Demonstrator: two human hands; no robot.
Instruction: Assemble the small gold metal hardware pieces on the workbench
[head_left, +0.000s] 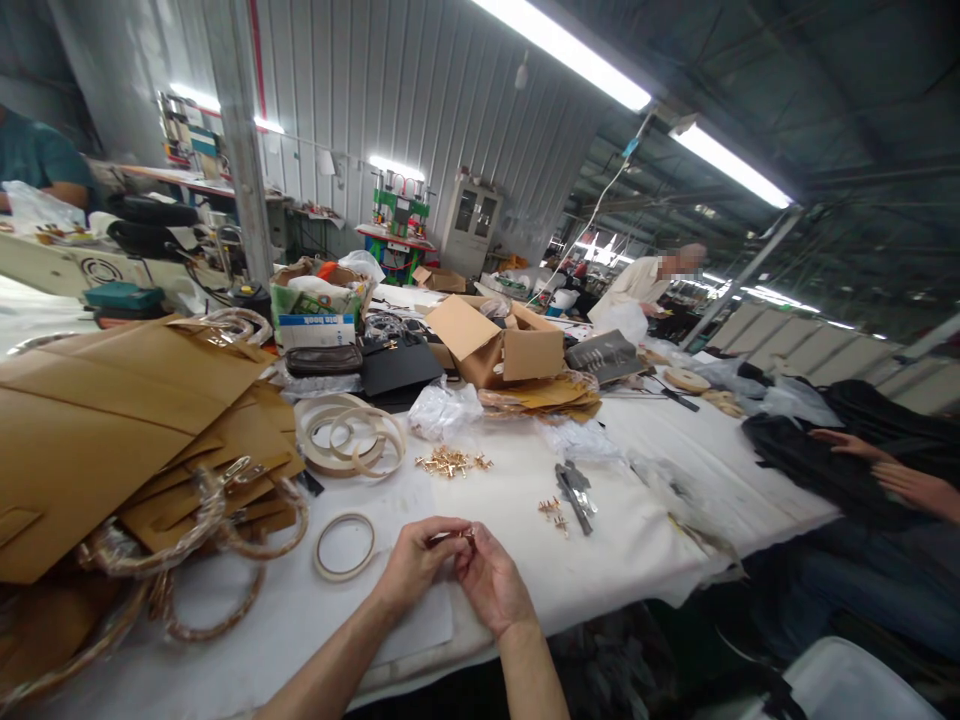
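My left hand and my right hand meet above the near edge of the white-covered table. Their fingertips are closed together on a small gold-coloured metal piece, mostly hidden by the fingers. Beyond them lies a pile of small gold-coloured metal fittings. A few more loose fittings lie to the right, beside a dark strip-like tool and a crumpled grey scrap. Left of my left hand, a roll of tape lies flat.
Brown bag panels with plastic-wrapped handles are stacked at left. Rolls of pale strip, an open cardboard box and clear plastic bags stand farther back. At right, another person's hands touch a black bag.
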